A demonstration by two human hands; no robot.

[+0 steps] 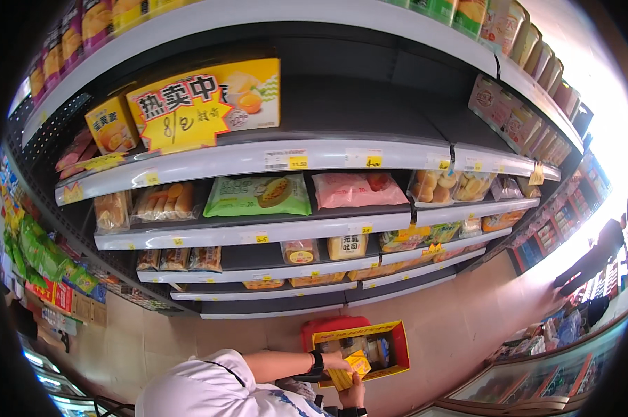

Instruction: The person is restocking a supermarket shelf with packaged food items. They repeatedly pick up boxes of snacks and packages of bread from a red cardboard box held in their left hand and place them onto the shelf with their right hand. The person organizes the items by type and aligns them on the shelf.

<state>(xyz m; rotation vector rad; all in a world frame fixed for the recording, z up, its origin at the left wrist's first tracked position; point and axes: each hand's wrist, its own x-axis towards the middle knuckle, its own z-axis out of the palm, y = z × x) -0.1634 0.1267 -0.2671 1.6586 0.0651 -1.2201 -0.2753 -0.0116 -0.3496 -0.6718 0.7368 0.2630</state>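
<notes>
My left hand [336, 360], with a black band at the wrist, grips the upper part of a small yellow carton [359, 362]. Fingers of my right hand [351, 393] hold its lower side. Parts of the yellow packaging are hidden by the hands, so I cannot tell whether it is one piece or more. Just beyond the hands is an open yellow cardboard box [405, 346] with a red inside. Several wrapped packets [360, 345] lie in it, partly covered by my left hand. A red plastic object [319, 327] shows behind the box.
A shelf unit [293, 156] stands ahead. Its tiers hold a green bag [257, 195], a pink bag [358, 190], wrapped bread rolls [165, 201] and a large yellow carton [251, 94] with a starburst sign. Glass-fronted cases [522, 383] stand lower right; a person [598, 255] is farther right.
</notes>
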